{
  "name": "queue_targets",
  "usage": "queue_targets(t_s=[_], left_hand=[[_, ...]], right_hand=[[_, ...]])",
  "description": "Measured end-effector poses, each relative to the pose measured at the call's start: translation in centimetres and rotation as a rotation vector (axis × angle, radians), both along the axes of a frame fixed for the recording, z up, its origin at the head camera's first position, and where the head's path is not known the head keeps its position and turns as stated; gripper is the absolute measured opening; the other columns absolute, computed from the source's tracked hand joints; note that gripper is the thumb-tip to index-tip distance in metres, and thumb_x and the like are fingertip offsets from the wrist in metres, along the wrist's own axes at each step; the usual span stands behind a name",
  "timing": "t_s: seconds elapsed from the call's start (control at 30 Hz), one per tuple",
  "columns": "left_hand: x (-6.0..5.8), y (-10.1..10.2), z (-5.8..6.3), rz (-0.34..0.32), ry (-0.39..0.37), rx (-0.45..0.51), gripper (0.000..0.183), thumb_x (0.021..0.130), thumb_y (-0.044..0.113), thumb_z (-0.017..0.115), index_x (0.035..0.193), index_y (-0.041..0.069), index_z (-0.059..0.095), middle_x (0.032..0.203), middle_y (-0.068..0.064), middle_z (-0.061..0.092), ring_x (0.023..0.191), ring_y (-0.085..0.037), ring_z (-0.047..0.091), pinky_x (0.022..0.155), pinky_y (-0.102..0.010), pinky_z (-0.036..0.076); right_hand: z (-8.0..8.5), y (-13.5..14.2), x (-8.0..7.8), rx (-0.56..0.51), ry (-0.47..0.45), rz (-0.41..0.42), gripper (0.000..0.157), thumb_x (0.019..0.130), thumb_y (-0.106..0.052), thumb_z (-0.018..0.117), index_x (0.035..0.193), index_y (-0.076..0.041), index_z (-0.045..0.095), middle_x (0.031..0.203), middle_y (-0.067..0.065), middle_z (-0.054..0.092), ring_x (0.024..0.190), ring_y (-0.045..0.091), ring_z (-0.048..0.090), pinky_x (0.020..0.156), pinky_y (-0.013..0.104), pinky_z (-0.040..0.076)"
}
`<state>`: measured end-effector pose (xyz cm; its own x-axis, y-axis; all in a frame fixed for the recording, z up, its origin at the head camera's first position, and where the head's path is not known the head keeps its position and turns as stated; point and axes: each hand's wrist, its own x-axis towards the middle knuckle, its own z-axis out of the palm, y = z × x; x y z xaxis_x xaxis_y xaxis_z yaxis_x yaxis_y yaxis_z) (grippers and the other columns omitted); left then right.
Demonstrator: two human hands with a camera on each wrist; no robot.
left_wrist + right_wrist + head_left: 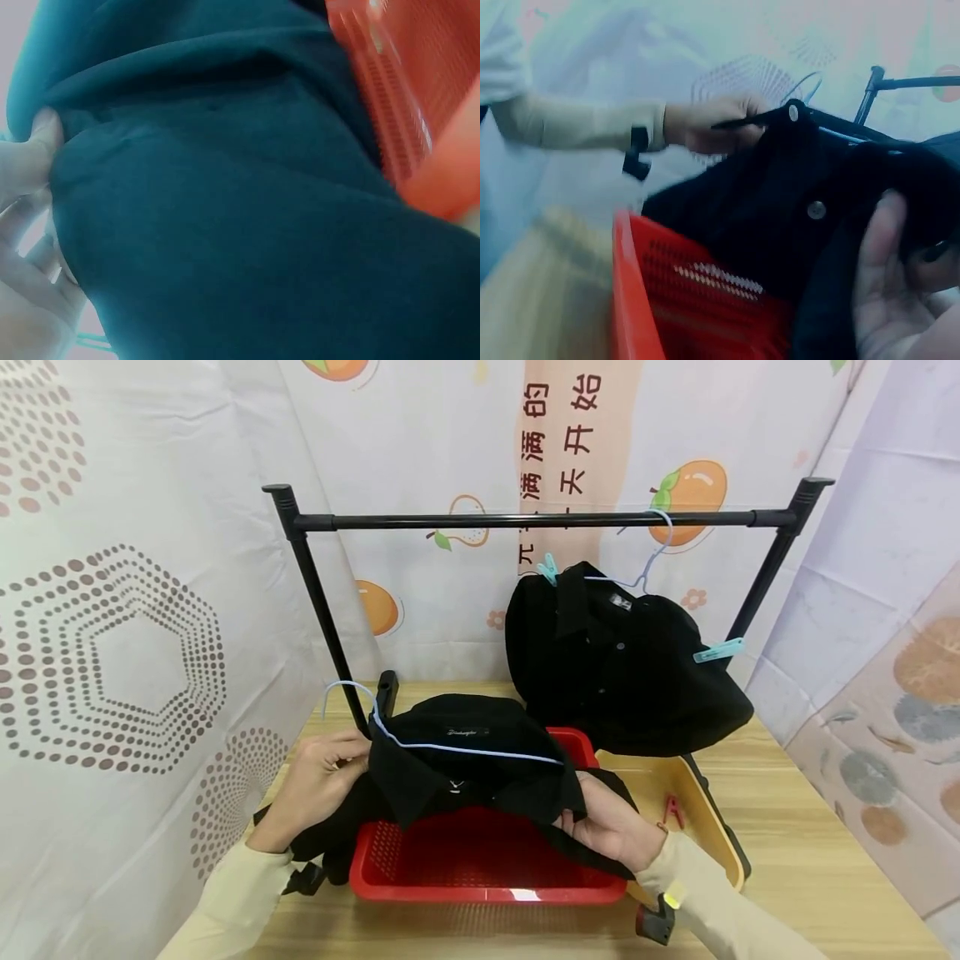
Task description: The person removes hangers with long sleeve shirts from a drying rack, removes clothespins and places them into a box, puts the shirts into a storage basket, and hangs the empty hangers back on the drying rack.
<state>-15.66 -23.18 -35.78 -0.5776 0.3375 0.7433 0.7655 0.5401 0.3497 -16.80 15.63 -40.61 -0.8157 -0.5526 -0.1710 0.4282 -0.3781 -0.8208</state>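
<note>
A black collared shirt (405, 772) spreads over the red basket (487, 893), its neck opening and label facing up. Through the neck runs a light blue hanger (480, 750), whose hook stands up at the left. My left hand (318, 785) pinches the shirt at its left shoulder; the left wrist view shows the thumb (46, 131) on the cloth. At the other side, my right hand (611, 827) grips the shirt front below the collar. Buttons show along the front in the right wrist view, with that hand (892, 292) close beside them. Cloth hides some fingertips.
A black rail (465, 522) on two posts crosses behind the basket. Another black shirt (622, 677) hangs there on a blue hanger, with teal clothespins (720, 650) on its shoulders. Right of the basket, a yellow tray (723, 835) holds a red clothespin (672, 810).
</note>
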Motion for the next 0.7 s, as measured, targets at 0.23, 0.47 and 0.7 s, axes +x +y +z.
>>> queue_targets(t_s=[0.23, 0.47, 0.7], left_hand=[[-0.1, -0.4, 0.1, 0.043, 0.002, -0.027, 0.042, 0.073, -0.024, 0.074, 0.081, 0.017, 0.08, 0.076, 0.013, 0.066, 0.061, -0.003, 0.053, 0.055, -0.018, 0.04], [-0.2, -0.2, -0.3, 0.068, 0.015, -0.024, 0.042, 0.072, -0.024, 0.073, 0.08, 0.017, 0.08, 0.077, 0.011, 0.068, 0.062, -0.005, 0.056, 0.058, -0.018, 0.043], [-0.2, 0.0, -0.5, 0.042, 0.002, -0.03, 0.038, 0.071, -0.024, 0.078, 0.084, 0.012, 0.082, 0.079, 0.01, 0.069, 0.063, -0.005, 0.056, 0.058, -0.017, 0.042]], right_hand=[[0.5, 0.6, -0.6, 0.572, 0.508, -0.198, 0.015, 0.101, -0.001, 0.059, 0.115, -0.004, 0.064, 0.097, 0.008, 0.06, 0.082, 0.021, 0.055, 0.073, 0.029, 0.049], [1.9, 1.3, 0.1, 0.847, 0.888, -0.371, 0.017, 0.106, -0.026, 0.06, 0.116, -0.015, 0.068, 0.093, 0.002, 0.061, 0.075, 0.019, 0.055, 0.065, 0.028, 0.048], [1.9, 0.3, 0.6, 1.086, 1.177, -0.411, 0.02, 0.099, -0.029, 0.072, 0.111, -0.012, 0.072, 0.083, -0.009, 0.057, 0.072, 0.009, 0.051, 0.064, 0.027, 0.045]])
